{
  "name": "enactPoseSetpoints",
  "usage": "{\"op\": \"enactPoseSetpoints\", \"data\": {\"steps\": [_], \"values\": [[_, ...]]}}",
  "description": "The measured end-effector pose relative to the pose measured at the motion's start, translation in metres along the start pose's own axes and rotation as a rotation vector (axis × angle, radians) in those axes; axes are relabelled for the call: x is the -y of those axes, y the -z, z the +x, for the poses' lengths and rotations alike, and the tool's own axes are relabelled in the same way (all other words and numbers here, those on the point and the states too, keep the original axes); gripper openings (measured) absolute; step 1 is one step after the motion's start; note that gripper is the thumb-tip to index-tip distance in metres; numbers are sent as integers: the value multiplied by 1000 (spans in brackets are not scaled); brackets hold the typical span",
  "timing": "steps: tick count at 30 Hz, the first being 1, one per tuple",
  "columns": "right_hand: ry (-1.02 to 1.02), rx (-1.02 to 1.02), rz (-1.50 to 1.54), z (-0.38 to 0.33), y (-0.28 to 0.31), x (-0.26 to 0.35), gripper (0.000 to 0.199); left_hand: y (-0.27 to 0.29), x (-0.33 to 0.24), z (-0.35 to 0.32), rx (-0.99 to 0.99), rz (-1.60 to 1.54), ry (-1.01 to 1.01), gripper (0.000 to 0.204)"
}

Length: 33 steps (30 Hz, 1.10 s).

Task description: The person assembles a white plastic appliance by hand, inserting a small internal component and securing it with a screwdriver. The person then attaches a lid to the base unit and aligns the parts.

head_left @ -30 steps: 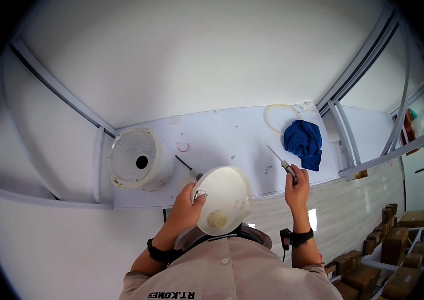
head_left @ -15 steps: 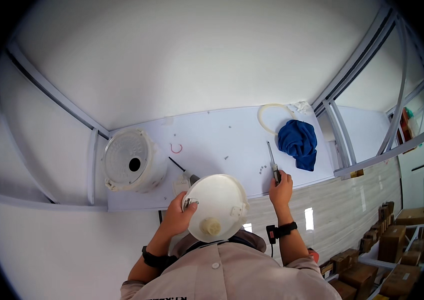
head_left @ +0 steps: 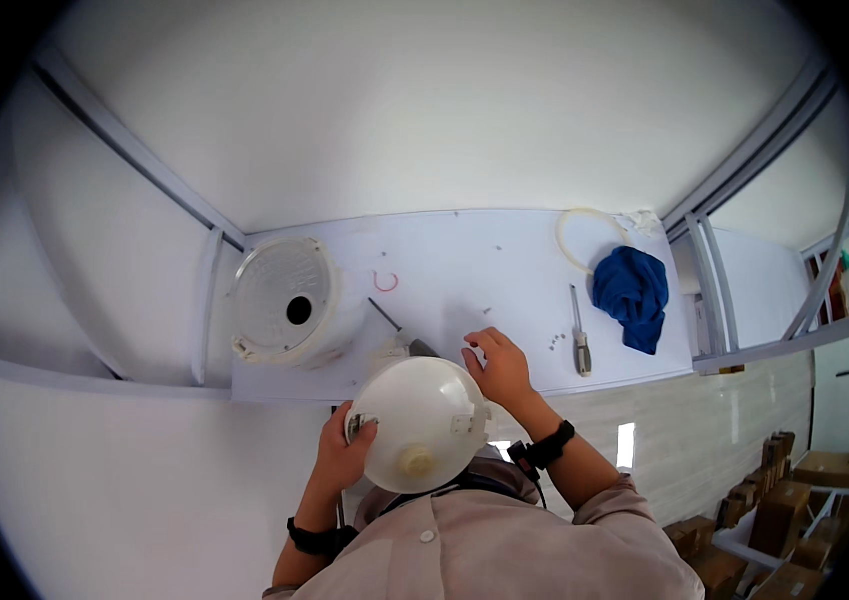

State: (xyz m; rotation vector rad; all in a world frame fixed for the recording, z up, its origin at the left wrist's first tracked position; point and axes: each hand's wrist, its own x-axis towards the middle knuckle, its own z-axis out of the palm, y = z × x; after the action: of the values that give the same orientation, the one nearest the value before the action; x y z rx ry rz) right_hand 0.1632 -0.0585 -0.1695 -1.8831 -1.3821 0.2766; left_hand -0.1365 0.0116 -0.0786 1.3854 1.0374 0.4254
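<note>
Your right hand (head_left: pixel 501 370) moves off the screwdriver (head_left: pixel 582 354), which now lies on the table (head_left: pixel 439 275) at two o'clock from the white cover (head_left: pixel 419 408); that leaves this hand empty, fingers apart, near the cover. Your left hand (head_left: pixel 342 455) clamps the cover at nine o'clock, at the table's six o'clock edge.

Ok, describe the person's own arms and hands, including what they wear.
The left hand and right hand are gloveless. A black band circles each wrist; the right one carries a small dark box with a thin black cable. Short beige cloth sleeves leave the forearms bare.
</note>
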Motion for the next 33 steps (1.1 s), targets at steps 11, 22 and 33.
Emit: {"op": "enactPoseSetpoints", "data": {"steps": [11, 22, 33], "values": [[-15, 152, -197, 29, -68, 41, 29, 40, 27, -56, -219, -84, 35, 24], [-98, 312, -264, 29, -79, 56, 45, 48, 28, -51, -223, -97, 23, 22], [6, -98, 78, 26, 0, 51, 34, 32, 6, -5, -84, -59, -19, 29]]}}
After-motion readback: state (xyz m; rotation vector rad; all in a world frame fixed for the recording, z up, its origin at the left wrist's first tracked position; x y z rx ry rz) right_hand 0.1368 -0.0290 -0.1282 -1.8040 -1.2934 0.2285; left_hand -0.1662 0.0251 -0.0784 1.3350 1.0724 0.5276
